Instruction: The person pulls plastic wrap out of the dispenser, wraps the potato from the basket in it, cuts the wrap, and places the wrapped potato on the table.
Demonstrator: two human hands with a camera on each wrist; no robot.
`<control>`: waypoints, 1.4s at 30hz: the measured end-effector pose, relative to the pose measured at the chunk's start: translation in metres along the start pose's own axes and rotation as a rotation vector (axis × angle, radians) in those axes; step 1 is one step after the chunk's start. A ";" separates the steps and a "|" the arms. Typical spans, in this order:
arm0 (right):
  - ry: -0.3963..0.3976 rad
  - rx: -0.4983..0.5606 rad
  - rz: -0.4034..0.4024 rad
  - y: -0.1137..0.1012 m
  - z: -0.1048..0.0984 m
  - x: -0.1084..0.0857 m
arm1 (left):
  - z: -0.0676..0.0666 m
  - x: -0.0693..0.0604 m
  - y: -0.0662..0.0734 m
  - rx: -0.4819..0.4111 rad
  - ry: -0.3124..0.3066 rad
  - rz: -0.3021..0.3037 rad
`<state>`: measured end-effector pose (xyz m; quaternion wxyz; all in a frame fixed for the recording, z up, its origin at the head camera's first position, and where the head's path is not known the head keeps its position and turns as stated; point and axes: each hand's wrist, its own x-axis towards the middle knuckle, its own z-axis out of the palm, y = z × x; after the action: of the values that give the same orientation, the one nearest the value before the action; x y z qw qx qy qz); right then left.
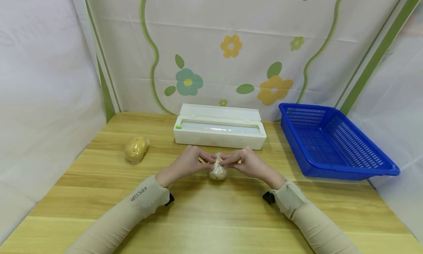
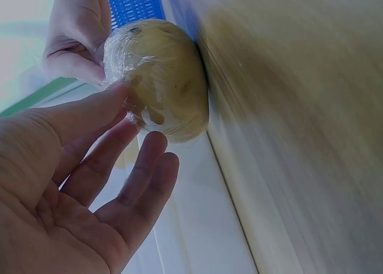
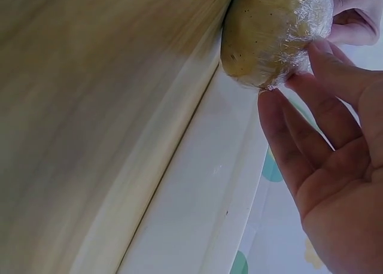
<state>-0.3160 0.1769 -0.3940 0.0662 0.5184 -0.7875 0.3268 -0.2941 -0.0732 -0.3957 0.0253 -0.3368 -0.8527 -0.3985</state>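
Observation:
A potato (image 1: 218, 174) wrapped in clear cling film stands on the table between both hands. From its left side the left hand (image 1: 189, 163) pinches the gathered film near the top with thumb and forefinger. Opposite, the right hand (image 1: 250, 164) pinches the film in the same way. In the left wrist view, the film on the potato (image 2: 173, 76) is bunched toward the fingers and smooth elsewhere. The right wrist view shows crinkled film over the potato (image 3: 257, 34), with the other fingers of the right hand (image 3: 341, 142) loosely bent below.
Behind the hands stands a white cling film dispenser (image 1: 218, 138) with its lid raised and a roll inside. A second film-wrapped potato (image 1: 136, 149) lies at the left. The blue plastic basket (image 1: 307, 158) sits at the right, near a patterned cloth backdrop (image 1: 205, 44).

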 end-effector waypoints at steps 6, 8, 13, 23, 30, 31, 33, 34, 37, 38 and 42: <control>-0.030 0.013 0.004 -0.002 -0.002 0.000 | -0.004 0.000 0.000 0.083 -0.044 0.105; -0.041 0.001 0.013 -0.005 -0.005 -0.001 | -0.007 0.000 0.001 0.144 -0.062 0.173; -0.027 -0.050 0.036 -0.011 -0.015 -0.003 | -0.019 0.000 0.004 0.293 -0.075 0.228; -0.130 -0.200 0.028 -0.008 -0.011 -0.006 | -0.020 -0.001 0.002 0.385 -0.263 0.162; -0.097 -0.196 0.052 -0.008 -0.004 -0.003 | -0.015 -0.003 -0.001 0.381 -0.225 0.184; -0.091 -0.195 0.048 -0.008 -0.003 -0.002 | -0.014 -0.003 -0.001 0.369 -0.215 0.194; -0.081 -0.190 0.036 -0.008 -0.001 -0.001 | -0.012 -0.002 -0.002 0.322 -0.195 0.208; -0.077 -0.185 0.029 -0.008 0.000 -0.001 | -0.011 -0.002 -0.002 0.298 -0.183 0.215; -0.070 -0.176 0.011 -0.008 0.001 -0.001 | -0.008 -0.001 -0.003 0.225 -0.151 0.226; -0.068 -0.170 0.006 -0.008 0.001 -0.001 | -0.007 -0.001 -0.004 0.214 -0.139 0.228; -0.047 -0.156 -0.007 -0.008 0.002 -0.001 | -0.006 0.000 -0.003 0.220 -0.113 0.234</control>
<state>-0.3077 0.1746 -0.3922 0.0889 0.5222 -0.8100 0.2518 -0.2975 -0.0791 -0.3937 0.0603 -0.4507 -0.8463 -0.2776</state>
